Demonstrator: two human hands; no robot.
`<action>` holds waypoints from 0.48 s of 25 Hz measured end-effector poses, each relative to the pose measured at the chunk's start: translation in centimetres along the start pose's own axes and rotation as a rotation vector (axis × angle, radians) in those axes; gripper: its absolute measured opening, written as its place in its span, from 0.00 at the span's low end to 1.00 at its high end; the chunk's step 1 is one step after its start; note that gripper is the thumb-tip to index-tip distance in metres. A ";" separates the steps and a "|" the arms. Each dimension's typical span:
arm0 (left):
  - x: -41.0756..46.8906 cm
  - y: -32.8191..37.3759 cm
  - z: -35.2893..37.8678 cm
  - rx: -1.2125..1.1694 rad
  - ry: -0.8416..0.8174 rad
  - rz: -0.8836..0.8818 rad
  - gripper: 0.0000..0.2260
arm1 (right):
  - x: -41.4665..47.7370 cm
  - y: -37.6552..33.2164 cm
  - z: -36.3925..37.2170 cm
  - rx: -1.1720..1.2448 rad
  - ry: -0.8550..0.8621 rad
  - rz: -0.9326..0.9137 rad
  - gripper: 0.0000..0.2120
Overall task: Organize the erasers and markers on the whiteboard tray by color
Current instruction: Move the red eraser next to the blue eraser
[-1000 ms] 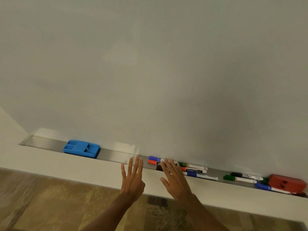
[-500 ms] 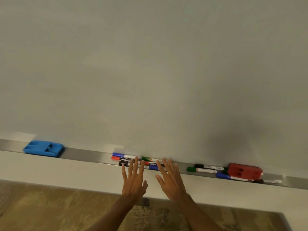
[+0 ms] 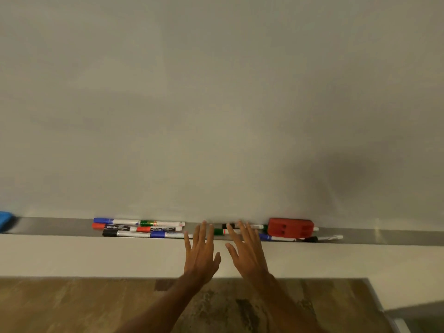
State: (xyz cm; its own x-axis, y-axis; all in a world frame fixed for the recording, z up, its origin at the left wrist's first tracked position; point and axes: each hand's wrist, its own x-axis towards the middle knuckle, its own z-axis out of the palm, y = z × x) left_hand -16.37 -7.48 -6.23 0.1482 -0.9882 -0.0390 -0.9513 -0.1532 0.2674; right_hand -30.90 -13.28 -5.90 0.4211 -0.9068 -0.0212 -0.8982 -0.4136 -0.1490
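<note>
A metal whiteboard tray (image 3: 60,225) runs across the view. A cluster of several markers (image 3: 138,228) with blue, red, green and black caps lies left of centre. A red eraser (image 3: 290,227) sits at the right on top of more markers, beside a green and a black marker (image 3: 219,230). A blue eraser (image 3: 4,221) shows at the far left edge. My left hand (image 3: 201,252) and my right hand (image 3: 247,251) hover with fingers spread in front of the tray, fingertips over the markers between cluster and red eraser, holding nothing.
The blank whiteboard (image 3: 216,104) fills the upper view. A pale ledge (image 3: 96,255) runs below the tray, with patterned brown floor (image 3: 72,306) beneath it. A marker (image 3: 334,237) lies right of the red eraser.
The view has swung right, so the blue eraser slid to the left edge. Both hands moved right along the tray, from the left marker cluster to the markers next to the red eraser.
</note>
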 end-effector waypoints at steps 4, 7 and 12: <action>1.2 6.0 0.6 -0.045 -0.028 -0.009 0.34 | -1.2 5.3 -1.1 0.048 0.095 0.079 0.28; 2.4 9.7 1.2 -0.136 -0.052 0.028 0.35 | -1.9 8.6 -2.1 0.070 0.145 0.077 0.27; 3.8 14.4 2.4 -0.268 -0.050 0.026 0.34 | -2.5 12.0 -2.5 0.180 0.180 0.062 0.24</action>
State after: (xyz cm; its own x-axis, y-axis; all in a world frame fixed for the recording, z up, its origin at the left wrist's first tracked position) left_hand -30.20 -13.43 -4.87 0.1051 -0.9917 -0.0746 -0.8480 -0.1286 0.5142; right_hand -43.05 -16.21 -5.13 0.3224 -0.9365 0.1379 -0.8778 -0.3503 -0.3266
